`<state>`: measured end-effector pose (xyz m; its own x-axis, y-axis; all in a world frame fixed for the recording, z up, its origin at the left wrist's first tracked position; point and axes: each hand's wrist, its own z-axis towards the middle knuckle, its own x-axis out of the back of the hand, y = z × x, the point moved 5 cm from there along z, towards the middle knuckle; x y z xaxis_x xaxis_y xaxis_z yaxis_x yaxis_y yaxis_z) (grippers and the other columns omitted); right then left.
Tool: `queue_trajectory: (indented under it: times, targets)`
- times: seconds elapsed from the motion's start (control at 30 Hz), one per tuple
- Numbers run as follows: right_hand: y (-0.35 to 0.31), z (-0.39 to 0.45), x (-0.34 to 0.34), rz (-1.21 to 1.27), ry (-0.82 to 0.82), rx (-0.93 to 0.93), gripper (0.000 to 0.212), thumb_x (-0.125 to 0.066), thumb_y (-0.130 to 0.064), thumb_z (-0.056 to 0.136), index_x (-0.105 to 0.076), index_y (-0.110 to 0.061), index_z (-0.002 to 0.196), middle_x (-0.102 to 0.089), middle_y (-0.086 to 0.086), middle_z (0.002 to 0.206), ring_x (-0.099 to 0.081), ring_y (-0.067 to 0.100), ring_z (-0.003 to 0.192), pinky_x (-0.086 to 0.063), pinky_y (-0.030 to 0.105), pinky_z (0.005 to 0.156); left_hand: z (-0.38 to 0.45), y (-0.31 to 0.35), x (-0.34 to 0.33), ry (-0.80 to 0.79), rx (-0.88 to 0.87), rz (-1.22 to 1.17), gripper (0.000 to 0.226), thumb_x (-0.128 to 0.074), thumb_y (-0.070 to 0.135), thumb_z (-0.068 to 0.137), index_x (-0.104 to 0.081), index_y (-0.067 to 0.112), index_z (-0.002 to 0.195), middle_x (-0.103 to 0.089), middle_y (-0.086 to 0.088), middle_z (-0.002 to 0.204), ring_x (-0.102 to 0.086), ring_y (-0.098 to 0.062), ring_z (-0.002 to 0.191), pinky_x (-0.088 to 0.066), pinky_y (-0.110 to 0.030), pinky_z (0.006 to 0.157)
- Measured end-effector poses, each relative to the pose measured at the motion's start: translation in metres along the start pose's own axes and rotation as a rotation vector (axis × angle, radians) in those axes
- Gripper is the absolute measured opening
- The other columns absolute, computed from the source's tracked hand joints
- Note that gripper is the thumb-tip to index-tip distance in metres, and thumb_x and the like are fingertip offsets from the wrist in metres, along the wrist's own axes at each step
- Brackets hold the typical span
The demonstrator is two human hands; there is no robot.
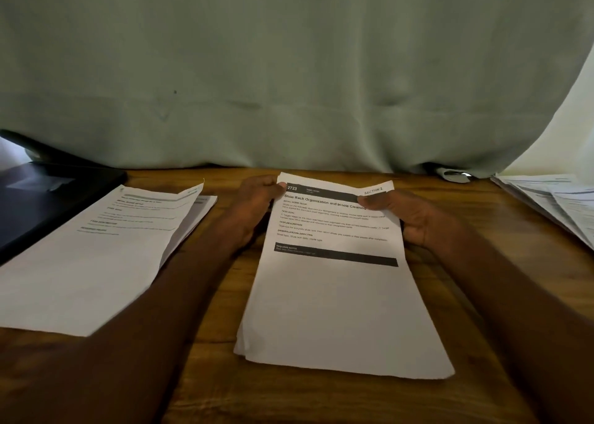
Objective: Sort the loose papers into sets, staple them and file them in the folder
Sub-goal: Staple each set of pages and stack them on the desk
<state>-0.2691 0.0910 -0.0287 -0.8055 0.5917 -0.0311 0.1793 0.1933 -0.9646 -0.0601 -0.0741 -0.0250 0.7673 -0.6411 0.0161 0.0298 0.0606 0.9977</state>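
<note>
Papers headed "Shoe Rack Organization and Insole Cleaning" (337, 282) lay as a thin set in the middle of the wooden desk (321, 401), their near edge resting on the wood and slightly fanned at the lower left corner, their far end lifted a little. Both forearms reached up either side of that set. The left hand (257, 205) pinched the top left corner, thumb on the printed face, and the right hand (408, 217) held the top right edge the same way, thumb over the heading, so each grip was clamped on the sheets. Such sheets looked light, limp and slick against one another; they would probably slide out of register unless squared against the desk, and the short top edge seemed the sensible place to hold them for stapling. To the left lay a second set of papers (96, 256), its top sheet curling up along the right side, partly over a dark folder (48, 198). At the far right edge sat a loose spread of further sheets (553, 201). Beyond the desk hung a pale green cloth (289, 70).
</note>
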Motion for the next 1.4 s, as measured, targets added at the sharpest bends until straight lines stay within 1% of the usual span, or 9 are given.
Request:
queue_trajectory:
  times: [0.17,0.33,0.5,0.67,0.77,0.93,1.07,1.23,1.4]
  targets:
    - [-0.001,-0.001,-0.002,-0.025,-0.001,0.008,0.046,-0.076,-0.004,0.086,-0.062,0.0,0.129,-0.074,0.021,0.113,-0.071,0.041,0.105,-0.058,0.054,0.086,0.002,-0.002,0.006,0.1,0.012,0.045,0.018,-0.064,0.021,0.101,-0.07,0.004,0.102,-0.079,-0.008,0.089,-0.079,-0.025,0.081,-0.063,-0.033,0.066]
    - [0.0,-0.001,-0.003,-0.039,-0.005,0.011,0.046,-0.077,-0.005,0.085,-0.063,-0.001,0.128,-0.075,0.02,0.112,-0.072,0.04,0.102,-0.059,0.055,0.087,0.0,-0.002,0.002,0.091,0.017,0.028,0.018,-0.06,0.019,0.103,-0.073,0.007,0.105,-0.08,-0.009,0.094,-0.078,-0.03,0.088,-0.064,-0.045,0.083]
    - [-0.001,-0.001,-0.003,-0.039,-0.014,0.039,0.044,-0.079,-0.006,0.084,-0.065,0.0,0.125,-0.076,0.019,0.109,-0.073,0.04,0.101,-0.059,0.054,0.089,0.001,-0.003,-0.005,0.093,0.015,-0.086,0.017,-0.055,0.015,0.105,-0.069,0.005,0.106,-0.078,-0.017,0.102,-0.075,-0.038,0.097,-0.061,-0.052,0.088]
    - [-0.002,-0.003,-0.006,-0.008,0.0,0.057,0.041,-0.079,-0.007,0.084,-0.065,-0.002,0.123,-0.076,0.019,0.108,-0.073,0.041,0.102,-0.057,0.058,0.093,0.001,-0.01,-0.009,0.009,0.181,-0.208,0.029,-0.068,0.026,0.098,-0.067,0.003,0.117,-0.077,-0.018,0.108,-0.075,-0.039,0.1,-0.059,-0.056,0.091]
    - [-0.004,-0.003,-0.004,0.032,0.011,0.085,0.04,-0.077,-0.006,0.085,-0.066,-0.004,0.123,-0.077,0.017,0.106,-0.075,0.038,0.095,-0.062,0.052,0.081,-0.001,-0.009,-0.009,-0.064,0.212,-0.234,0.032,-0.075,0.026,0.093,-0.07,0.005,0.118,-0.077,-0.017,0.111,-0.076,-0.037,0.099,-0.061,-0.053,0.086]
    - [-0.004,-0.001,-0.001,0.028,0.01,0.091,0.041,-0.077,-0.006,0.085,-0.065,-0.003,0.124,-0.077,0.017,0.106,-0.076,0.037,0.095,-0.062,0.051,0.08,-0.003,-0.007,-0.014,-0.134,0.195,-0.252,0.038,-0.079,0.023,0.087,-0.07,0.004,0.119,-0.077,-0.018,0.112,-0.076,-0.037,0.098,-0.064,-0.047,0.071]
    - [-0.004,-0.002,-0.003,-0.05,0.016,0.083,0.04,-0.078,-0.005,0.084,-0.065,-0.001,0.122,-0.078,0.017,0.103,-0.076,0.036,0.09,-0.064,0.049,0.074,-0.003,-0.007,-0.015,-0.004,0.143,-0.202,0.027,-0.076,0.022,0.093,-0.072,0.002,0.111,-0.079,-0.017,0.101,-0.078,-0.036,0.084,-0.062,-0.044,0.059]
    - [-0.005,-0.008,-0.002,-0.1,0.035,0.046,0.039,-0.079,-0.005,0.085,-0.064,-0.004,0.121,-0.078,0.016,0.101,-0.077,0.036,0.09,-0.062,0.051,0.078,-0.004,-0.002,-0.019,0.087,0.047,-0.113,0.03,-0.073,0.025,0.096,-0.071,-0.002,0.11,-0.08,-0.009,0.091,-0.078,-0.027,0.077,-0.061,-0.033,0.056]
    - [-0.009,-0.012,-0.001,-0.181,0.087,0.126,0.024,-0.08,-0.016,0.088,-0.067,-0.01,0.107,-0.079,0.011,0.094,-0.078,0.022,0.074,-0.062,0.034,0.057,-0.01,0.003,-0.023,0.141,-0.028,-0.068,0.027,-0.069,0.02,0.099,-0.071,-0.004,0.112,-0.079,-0.004,0.081,-0.075,-0.014,0.061,-0.054,-0.021,0.047]
